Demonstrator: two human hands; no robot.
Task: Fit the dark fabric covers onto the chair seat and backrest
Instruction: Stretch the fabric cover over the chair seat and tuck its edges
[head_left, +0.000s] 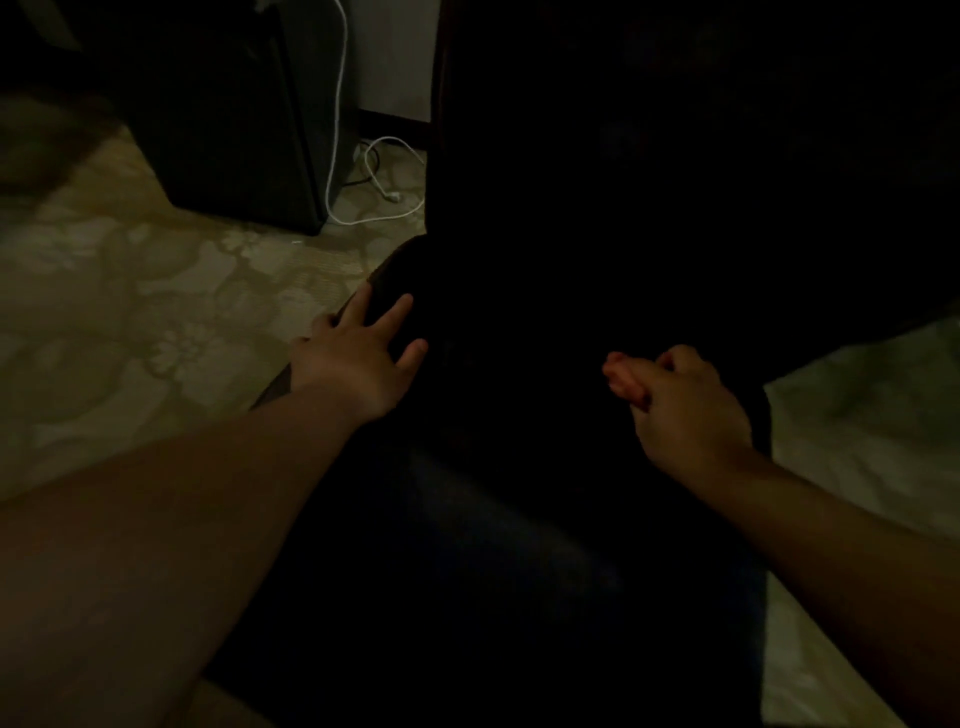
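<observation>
We see a very dim, grainy view; the dark fabric (571, 260) swallows detail, and the edges smear softly.

i can read no text, label, brand, number or sign anywhere. the picture is very dark. the dark fabric cover (519, 322) shows no tag or print that i can make out, the black box (228, 119) on the floor has no visible marking, and the carpet (130, 291) carries only a pale flower pattern, no letters.
</observation>
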